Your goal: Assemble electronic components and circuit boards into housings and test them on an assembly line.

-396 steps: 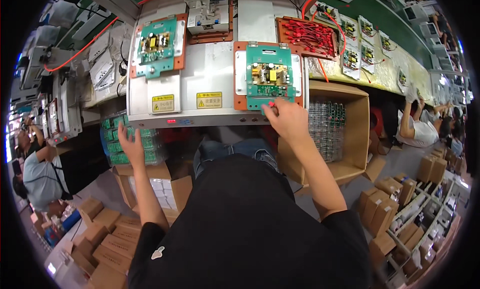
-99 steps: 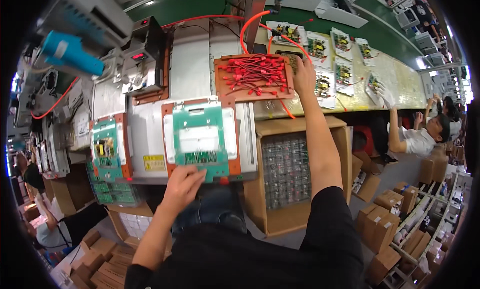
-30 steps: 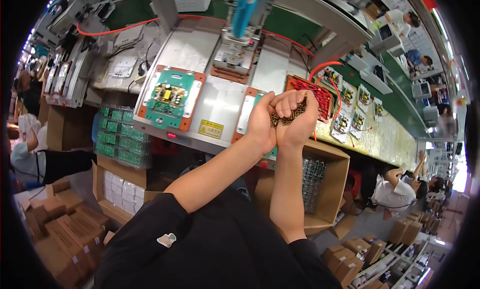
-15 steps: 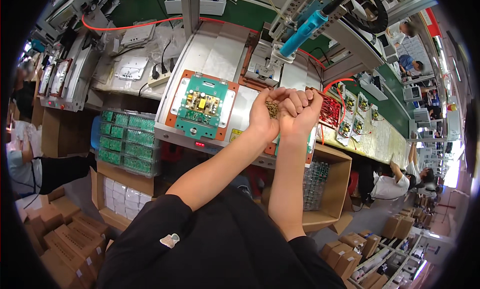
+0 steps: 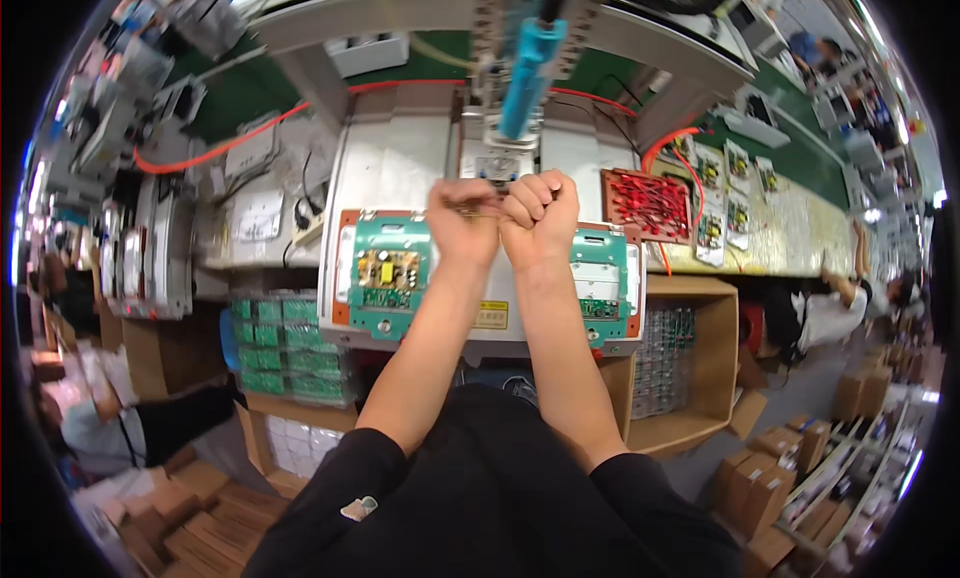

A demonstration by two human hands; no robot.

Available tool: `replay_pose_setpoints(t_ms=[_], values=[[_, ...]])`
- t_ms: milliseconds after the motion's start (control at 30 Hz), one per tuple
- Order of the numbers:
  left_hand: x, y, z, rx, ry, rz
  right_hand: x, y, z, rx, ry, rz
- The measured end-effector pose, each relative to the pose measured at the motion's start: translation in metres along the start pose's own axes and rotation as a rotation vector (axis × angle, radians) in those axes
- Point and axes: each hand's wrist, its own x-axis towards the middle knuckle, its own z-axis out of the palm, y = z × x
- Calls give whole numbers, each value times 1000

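The person's right hand [image 5: 540,216] is curled into a fist, its contents hidden; the left hand [image 5: 463,236], beside it, is blurred, and whether it is closed on the small brownish pieces [image 5: 466,207] at its palm cannot be told. Both are raised over the metal machine bed [image 5: 400,158], between the left green fixture [image 5: 401,234], bearing a circuit board [image 5: 388,270], and the right green fixture [image 5: 598,246]; the left forearm partly covers the former. On the far side hang a blue tool [image 5: 525,88] and a metal block [image 5: 497,166] below it. To the right sits a tray [image 5: 651,234] of red wires [image 5: 648,200], with a yellowish bench [image 5: 780,230] beyond. Near the bed, stacked green boards [image 5: 290,363] stand left, an open carton [image 5: 715,343] right. A white-clad co-worker [image 5: 835,310] sits farther right.
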Motion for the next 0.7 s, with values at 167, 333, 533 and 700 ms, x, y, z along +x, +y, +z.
replay_pose_setpoints(t_ms=[167, 333, 533, 700], values=[[42, 91, 29, 35, -308, -66, 53, -24, 15, 1, 46, -261], [127, 85, 72, 507, -242, 223, 143, -35, 34, -261, -50, -455], [164, 7, 68, 805, 51, 625, 213, -51, -11, -941, 146, -893], [195, -17, 77, 962, 110, 530, 264, -95, -33, -840, -167, -660]])
